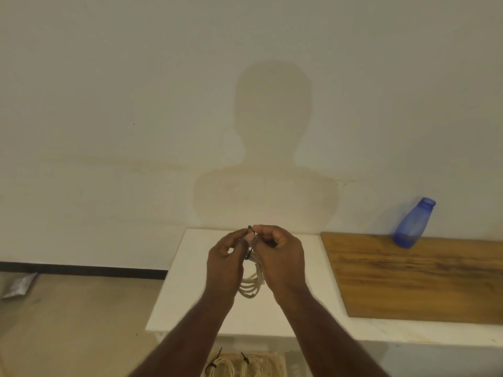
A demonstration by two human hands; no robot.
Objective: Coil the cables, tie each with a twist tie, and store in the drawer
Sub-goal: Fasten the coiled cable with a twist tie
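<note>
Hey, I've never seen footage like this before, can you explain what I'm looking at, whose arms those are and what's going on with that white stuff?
There is no machine here. The single picture comes from a camera worn on a person's head, looking forward and down, so the two arms reaching in from below are the wearer's own. The shadow on the wall is theirs too.

The left hand and right hand together hold a coiled white cable above a white table. Their fingertips pinch a thin dark tie at the top of the coil, apparently fastening it.

To the right, a wooden board lies on the table with a blue bottle on its far edge. At the bottom, below the table edge, two tied coils already lie, seemingly in a drawer.
</note>
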